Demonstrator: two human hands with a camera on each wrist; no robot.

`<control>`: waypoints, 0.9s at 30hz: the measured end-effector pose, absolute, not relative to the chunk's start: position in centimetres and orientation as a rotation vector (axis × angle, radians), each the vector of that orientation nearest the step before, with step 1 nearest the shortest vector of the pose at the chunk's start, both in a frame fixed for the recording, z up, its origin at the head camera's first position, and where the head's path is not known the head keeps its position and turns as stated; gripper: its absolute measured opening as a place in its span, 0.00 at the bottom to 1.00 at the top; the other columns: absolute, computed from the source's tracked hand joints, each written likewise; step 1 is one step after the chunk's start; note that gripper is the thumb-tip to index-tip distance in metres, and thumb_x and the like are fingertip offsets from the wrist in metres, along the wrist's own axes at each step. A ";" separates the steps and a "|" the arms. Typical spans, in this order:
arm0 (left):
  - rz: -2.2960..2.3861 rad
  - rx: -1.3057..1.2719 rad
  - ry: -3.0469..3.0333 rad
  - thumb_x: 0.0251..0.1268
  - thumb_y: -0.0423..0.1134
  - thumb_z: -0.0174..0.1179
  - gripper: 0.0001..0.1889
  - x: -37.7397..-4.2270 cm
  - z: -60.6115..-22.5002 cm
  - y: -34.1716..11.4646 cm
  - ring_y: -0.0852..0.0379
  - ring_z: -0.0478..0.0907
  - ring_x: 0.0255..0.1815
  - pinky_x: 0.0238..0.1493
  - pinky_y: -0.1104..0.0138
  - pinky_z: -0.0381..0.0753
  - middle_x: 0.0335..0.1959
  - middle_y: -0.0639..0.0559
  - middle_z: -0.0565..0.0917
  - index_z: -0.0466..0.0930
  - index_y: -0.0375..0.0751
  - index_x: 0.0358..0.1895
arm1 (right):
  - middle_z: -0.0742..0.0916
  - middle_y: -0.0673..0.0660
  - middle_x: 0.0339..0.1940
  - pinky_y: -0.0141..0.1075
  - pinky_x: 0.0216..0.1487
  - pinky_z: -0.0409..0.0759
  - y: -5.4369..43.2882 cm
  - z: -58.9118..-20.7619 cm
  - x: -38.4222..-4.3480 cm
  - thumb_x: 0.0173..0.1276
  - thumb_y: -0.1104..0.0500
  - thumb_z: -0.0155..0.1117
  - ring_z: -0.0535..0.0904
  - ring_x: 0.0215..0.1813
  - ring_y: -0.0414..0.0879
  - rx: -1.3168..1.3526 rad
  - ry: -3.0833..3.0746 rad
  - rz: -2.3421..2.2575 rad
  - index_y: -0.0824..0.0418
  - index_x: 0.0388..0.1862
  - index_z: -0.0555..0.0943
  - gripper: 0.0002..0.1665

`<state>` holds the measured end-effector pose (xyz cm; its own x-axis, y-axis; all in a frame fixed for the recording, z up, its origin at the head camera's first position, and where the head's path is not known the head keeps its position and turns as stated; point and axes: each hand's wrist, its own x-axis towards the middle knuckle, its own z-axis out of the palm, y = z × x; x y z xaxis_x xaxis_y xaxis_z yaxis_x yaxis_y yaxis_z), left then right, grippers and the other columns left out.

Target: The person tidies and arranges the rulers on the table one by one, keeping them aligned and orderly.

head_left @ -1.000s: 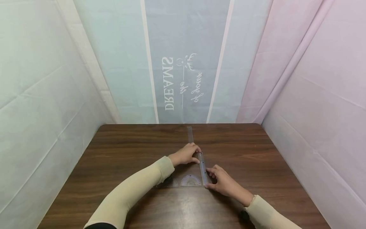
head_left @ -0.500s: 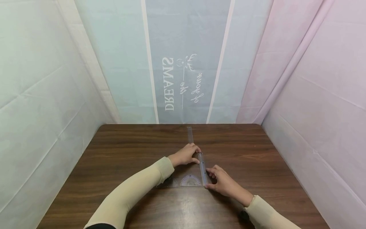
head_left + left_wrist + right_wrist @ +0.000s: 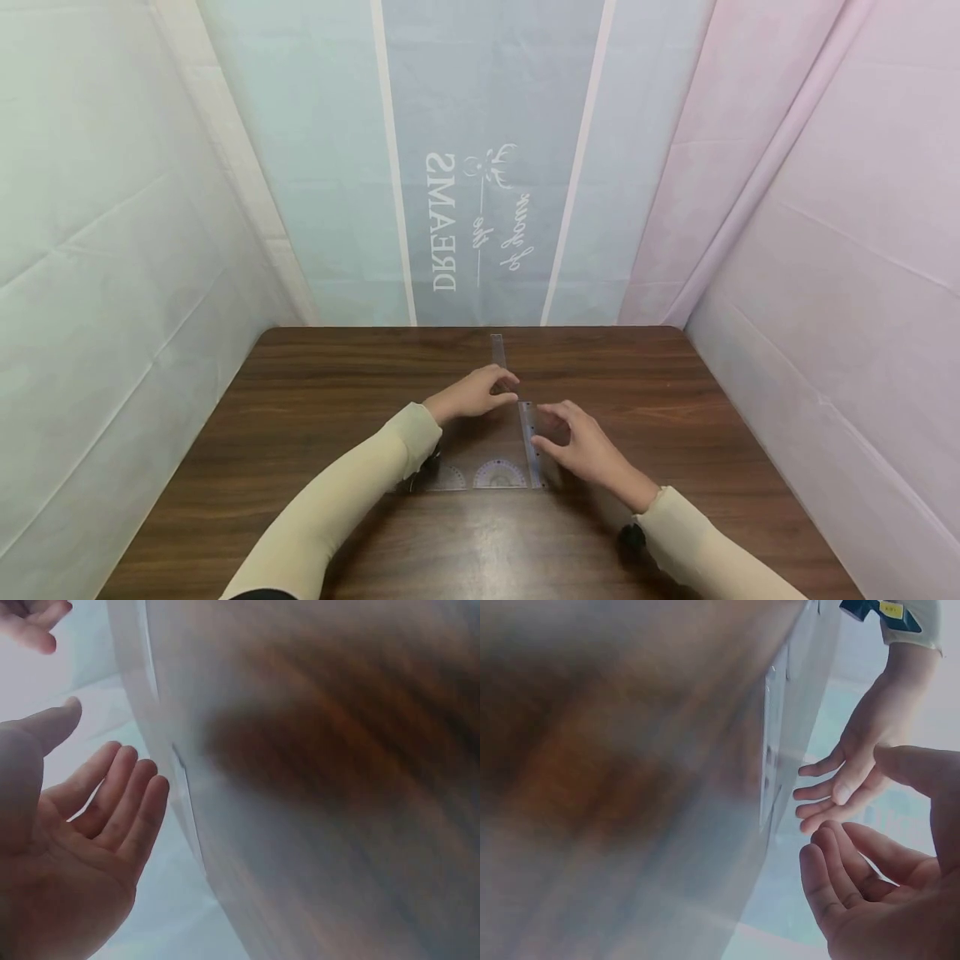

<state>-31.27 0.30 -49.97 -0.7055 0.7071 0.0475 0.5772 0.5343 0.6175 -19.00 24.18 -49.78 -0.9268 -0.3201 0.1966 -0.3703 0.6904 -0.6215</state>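
Observation:
Above the table, my left hand (image 3: 474, 393) holds nothing; in the left wrist view its fingers (image 3: 135, 802) are extended and a little bent. To its right, my right hand (image 3: 588, 446) is also empty, thumb and fingers spread apart beside a clear bluish ruler (image 3: 530, 450). That ruler lies flat, pointing away from me. Against its near left side sits a clear protractor (image 3: 500, 475), straight edge toward me. Further left is a second clear half-round protractor (image 3: 452, 478), partly hidden by the left wrist. Beyond my left hand a narrow clear ruler (image 3: 498, 350) shows its far end.
The dark wood-grain table (image 3: 337, 367) reaches a printed fabric backdrop (image 3: 480, 100) at its far edge. Pale cloth walls stand on the left (image 3: 120, 250) and right (image 3: 840, 250). A dark wrist device (image 3: 632, 537) sits under my right sleeve.
Both hands have let go and risen from the ruler. The left moved back and left; the right moved up toward the ruler's far end. Rulers and protractors lie where they were.

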 end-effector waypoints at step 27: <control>0.857 0.789 2.719 0.84 0.54 0.58 0.35 -37.4 -50.6 -1.7 0.36 0.60 0.82 0.81 0.45 0.63 0.80 0.35 0.66 0.65 0.33 0.81 | 0.80 0.68 0.70 0.60 0.68 0.78 21.1 -50.3 -28.5 0.74 0.46 0.76 0.78 0.70 0.65 0.526 -2.928 1.057 0.69 0.76 0.74 0.42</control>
<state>-37.41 -1.68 -50.65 -0.8421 0.5392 -0.0146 0.4334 0.6923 0.5769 -28.54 21.09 -50.32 -0.9443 -0.3143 0.0976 -0.3041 0.7203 -0.6234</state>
